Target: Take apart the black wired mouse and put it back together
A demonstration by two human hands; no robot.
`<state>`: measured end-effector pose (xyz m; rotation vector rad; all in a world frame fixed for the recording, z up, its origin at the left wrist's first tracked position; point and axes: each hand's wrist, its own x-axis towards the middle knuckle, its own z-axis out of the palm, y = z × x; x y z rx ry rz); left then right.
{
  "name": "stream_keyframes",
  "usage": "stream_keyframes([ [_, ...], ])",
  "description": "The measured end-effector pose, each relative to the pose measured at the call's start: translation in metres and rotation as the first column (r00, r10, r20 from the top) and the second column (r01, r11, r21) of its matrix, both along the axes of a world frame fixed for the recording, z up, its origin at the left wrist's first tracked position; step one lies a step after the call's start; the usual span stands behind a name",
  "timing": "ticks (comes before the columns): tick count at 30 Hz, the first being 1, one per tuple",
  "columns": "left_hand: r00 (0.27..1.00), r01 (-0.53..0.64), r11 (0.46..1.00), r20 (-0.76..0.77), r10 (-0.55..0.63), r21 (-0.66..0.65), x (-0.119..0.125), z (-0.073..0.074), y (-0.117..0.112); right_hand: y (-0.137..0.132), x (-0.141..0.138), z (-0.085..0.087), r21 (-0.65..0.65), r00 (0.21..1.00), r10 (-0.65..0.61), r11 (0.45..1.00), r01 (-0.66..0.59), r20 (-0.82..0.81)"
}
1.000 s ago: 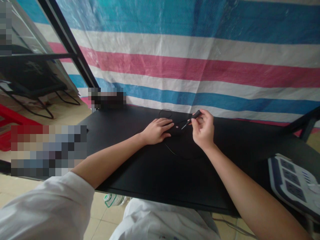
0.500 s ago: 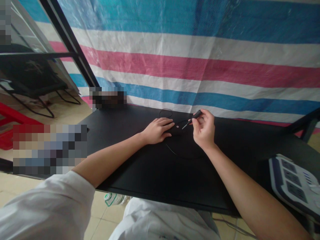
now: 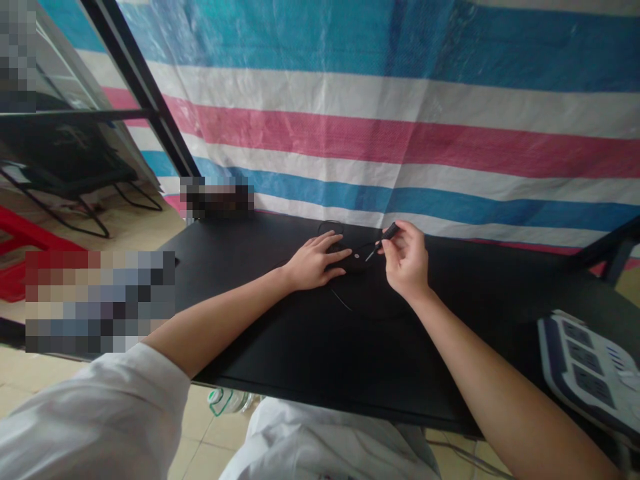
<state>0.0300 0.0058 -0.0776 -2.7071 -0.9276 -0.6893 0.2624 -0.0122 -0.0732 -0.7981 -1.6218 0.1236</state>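
A small black device (image 3: 356,257) with a thin black cable (image 3: 343,300) lies on the black table (image 3: 300,347), far from me. My left hand (image 3: 315,261) rests on its left side, fingers spread flat, holding it down. My right hand (image 3: 406,260) pinches a small black screwdriver (image 3: 382,240) between thumb and fingers. The tool slants down to the left, its metal tip just right of a pale round spot on the device's top.
A white and blue power strip (image 3: 587,370) sits at the table's right edge. A striped tarp (image 3: 400,120) hangs right behind the table. A black metal frame (image 3: 140,87) stands at the left. A bottle (image 3: 230,400) lies on the tiled floor below.
The screwdriver tip has dropped slightly toward the device. My left fingers have spread a little wider over it. Both arms otherwise stay where they were.
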Motion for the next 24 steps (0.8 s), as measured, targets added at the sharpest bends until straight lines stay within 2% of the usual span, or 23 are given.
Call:
stream_keyframes([
  [4,1.000,-0.018,1.000,-0.015,0.019,0.012,0.0009,0.0010,-0.0010,-0.0012,0.0001,0.0012,0.019,0.999,-0.041,0.999,0.041,0.017],
  [9,1.000,0.017,0.997,-0.022,-0.016,0.080,0.0008,0.0029,-0.0017,-0.0037,-0.0009,0.0048,0.024,0.996,-0.084,0.996,0.083,0.040],
  [19,0.999,0.038,0.986,-0.015,-0.036,0.164,0.0007,0.0014,0.0016,-0.0053,-0.0003,0.0078,0.010,0.994,-0.099,0.995,0.098,0.041],
  [24,0.999,0.051,0.985,-0.002,-0.051,0.163,0.0009,0.0031,0.0012,-0.0054,0.0020,0.0069,-0.022,0.998,-0.057,0.998,0.058,0.020],
])
